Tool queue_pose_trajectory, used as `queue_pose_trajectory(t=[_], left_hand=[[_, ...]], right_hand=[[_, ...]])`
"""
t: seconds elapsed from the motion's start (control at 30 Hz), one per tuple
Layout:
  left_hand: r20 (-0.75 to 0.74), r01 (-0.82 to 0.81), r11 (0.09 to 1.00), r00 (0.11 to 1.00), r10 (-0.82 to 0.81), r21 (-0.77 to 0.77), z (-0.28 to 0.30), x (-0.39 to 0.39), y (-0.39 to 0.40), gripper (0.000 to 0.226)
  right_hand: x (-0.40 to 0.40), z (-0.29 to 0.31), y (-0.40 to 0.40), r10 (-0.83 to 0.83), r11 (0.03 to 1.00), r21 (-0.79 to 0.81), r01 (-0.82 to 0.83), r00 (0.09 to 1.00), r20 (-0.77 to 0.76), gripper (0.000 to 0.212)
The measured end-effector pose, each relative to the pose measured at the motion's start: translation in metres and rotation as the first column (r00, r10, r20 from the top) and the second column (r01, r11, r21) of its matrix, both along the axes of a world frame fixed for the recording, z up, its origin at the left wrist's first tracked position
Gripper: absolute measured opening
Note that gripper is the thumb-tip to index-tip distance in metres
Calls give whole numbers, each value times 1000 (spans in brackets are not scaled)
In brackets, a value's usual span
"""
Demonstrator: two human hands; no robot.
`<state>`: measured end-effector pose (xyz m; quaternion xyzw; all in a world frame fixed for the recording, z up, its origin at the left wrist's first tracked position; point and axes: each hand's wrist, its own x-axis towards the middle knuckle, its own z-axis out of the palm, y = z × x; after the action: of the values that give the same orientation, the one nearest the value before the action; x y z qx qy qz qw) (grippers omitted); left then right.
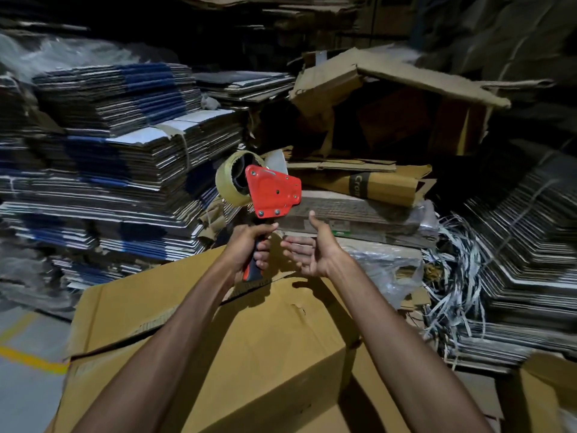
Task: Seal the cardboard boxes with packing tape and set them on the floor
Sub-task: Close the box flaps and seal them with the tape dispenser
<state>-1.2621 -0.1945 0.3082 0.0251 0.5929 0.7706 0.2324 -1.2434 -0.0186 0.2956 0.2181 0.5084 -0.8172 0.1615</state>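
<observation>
Left hand [249,248] grips the tape dispenser [268,195], right hand [315,248] open beside it; the cardboard box [249,354] looks untaped and unplaced.

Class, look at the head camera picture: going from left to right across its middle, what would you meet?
Stacks of flattened cardboard → roll of tape → red tape dispenser → right hand → loose strapping

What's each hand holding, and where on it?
Left hand grips the tape dispenser by its handle, below the red body. Right hand is open, holding nothing.
</observation>
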Motion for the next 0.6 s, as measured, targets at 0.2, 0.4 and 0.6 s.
queue_pose_trajectory(t=[0.2, 0.4, 0.6], left_hand=[[-105, 39, 993, 993, -51, -111, -1, 7, -2, 19], [-196, 58, 986, 977, -89, -157, 4, 10, -8, 24], [-205, 79, 981, 972, -115, -175, 10, 15, -12, 21]], right_hand=[[4, 9, -14, 40, 991, 128, -49, 997, 67, 75], [9, -11, -19, 46, 997, 59, -51, 995, 93, 94], [9, -1, -24, -92, 994, -48, 95, 994, 65, 51]])
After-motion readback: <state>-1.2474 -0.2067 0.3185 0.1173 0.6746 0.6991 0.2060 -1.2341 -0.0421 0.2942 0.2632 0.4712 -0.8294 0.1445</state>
